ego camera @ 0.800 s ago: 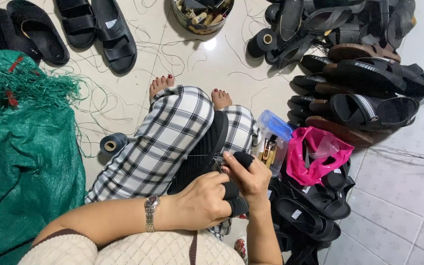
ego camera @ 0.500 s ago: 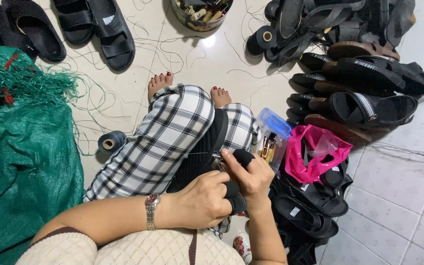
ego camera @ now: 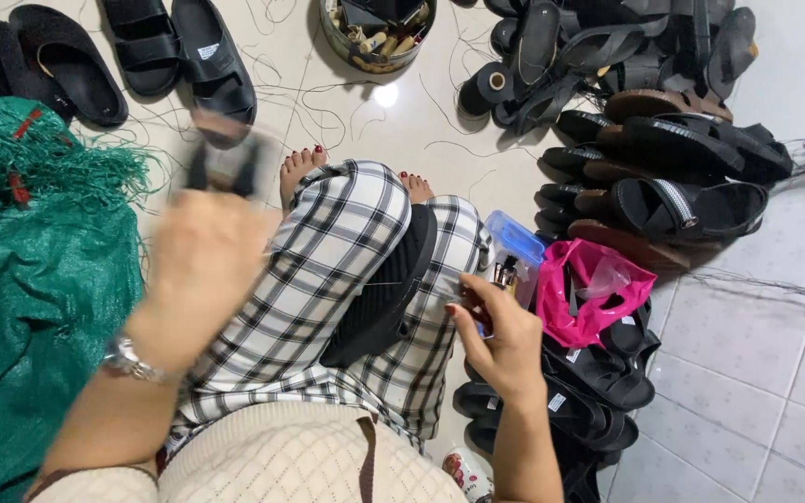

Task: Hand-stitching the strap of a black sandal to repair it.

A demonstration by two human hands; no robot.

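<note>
A black sandal (ego camera: 386, 291) lies on my lap, across plaid trousers. My right hand (ego camera: 503, 343) is just right of it, fingers pinched on a thin thread (ego camera: 412, 287) that runs across the sandal. My left hand (ego camera: 199, 272) is raised to the left of my knee and badly blurred. It grips a small dark object (ego camera: 225, 163) whose kind I cannot make out. A metal watch (ego camera: 129, 361) is on my left wrist.
Stacked black and brown sandals (ego camera: 663, 168) crowd the floor at right, with a pink bag (ego camera: 593, 289) and a clear blue-lidded box (ego camera: 514, 244). A green woven sack (ego camera: 30, 307) fills the left. More sandals (ego camera: 179, 56) and a round tin (ego camera: 376, 33) lie ahead among loose threads.
Both hands were together on the black sandal. My left hand has swung up and to the left with a dark object. My right hand has shifted right off the sandal.
</note>
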